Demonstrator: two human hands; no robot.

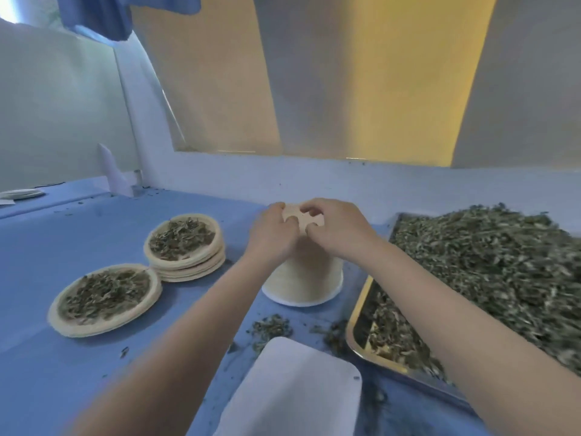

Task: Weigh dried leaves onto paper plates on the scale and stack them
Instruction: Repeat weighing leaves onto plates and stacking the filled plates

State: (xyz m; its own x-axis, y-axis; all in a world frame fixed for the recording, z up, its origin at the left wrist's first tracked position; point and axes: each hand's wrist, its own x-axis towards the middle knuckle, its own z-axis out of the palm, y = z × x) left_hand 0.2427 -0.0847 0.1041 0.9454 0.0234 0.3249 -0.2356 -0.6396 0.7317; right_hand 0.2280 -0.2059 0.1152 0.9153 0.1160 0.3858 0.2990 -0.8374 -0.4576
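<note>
Separating step: both hands work at the top of the tall stack of empty paper plates [303, 272], apparently to free one plate for the next weighing.
Left hand [273, 229]: fingers curled over the near-left edge of the top plate [302, 218], pinching it (a steadying hold, by the look of it).
Right hand [336, 226]: fingers curled and pinching the same plate's right edge; the fingertips meet the left hand's over the plate, a grip suited to peeling nested plates apart.
Scale [292, 388]: white platform nearer the person than the fingers, bare, ready for a plate.
Dried leaves [490, 278]: heaped in a metal tray [353, 335] right of the fingers, within reach of the right hand (for scooping).
Filled plates: one pile [185, 243] left of the fingers, a single filled plate [105, 298] left of them and nearer the person, both kept clear of the scale.
Desk [47, 247]: blue surface with stray leaf crumbs [270, 328] between the stack and the scale.
</note>
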